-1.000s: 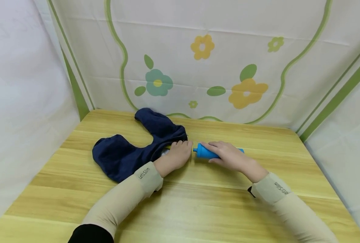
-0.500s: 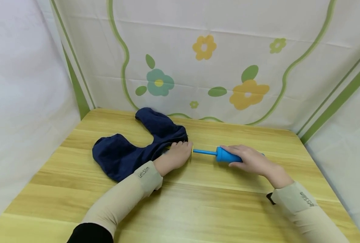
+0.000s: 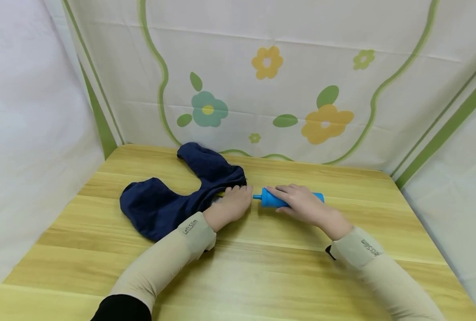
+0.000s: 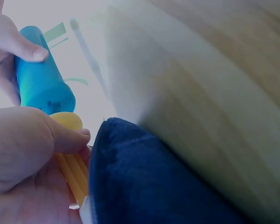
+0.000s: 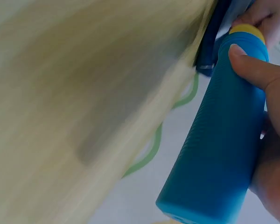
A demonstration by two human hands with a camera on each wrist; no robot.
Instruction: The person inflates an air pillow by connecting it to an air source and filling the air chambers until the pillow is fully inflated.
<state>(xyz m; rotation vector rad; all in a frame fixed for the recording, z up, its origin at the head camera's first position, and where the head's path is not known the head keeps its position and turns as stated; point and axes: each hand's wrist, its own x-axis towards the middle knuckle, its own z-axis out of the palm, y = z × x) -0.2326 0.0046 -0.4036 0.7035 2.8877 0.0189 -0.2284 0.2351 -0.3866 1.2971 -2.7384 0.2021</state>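
A navy U-shaped neck pillow (image 3: 151,207) lies at left centre on the wooden table. Beside its near right edge my left hand (image 3: 235,206) grips the yellow grooved part (image 4: 73,175) of a hand pump, thumb across it in the left wrist view. My right hand (image 3: 304,206) wraps round the pump's blue barrel (image 5: 219,135), thumb along its side. A short blue rod (image 3: 257,196) shows between barrel and left hand. A small pale piece (image 4: 86,210) shows between the yellow part and the navy cloth; where they join is hidden by my left hand.
A white cloth screen (image 3: 229,58) with printed flowers rises behind the table (image 3: 262,276). More white cloth closes both sides. Beige sleeves (image 3: 157,263) cover the forearms.
My right hand drew the barrel to the right, baring a long rod, then brought it back left, so only a short length shows now. My left hand and the pillow stay in place.
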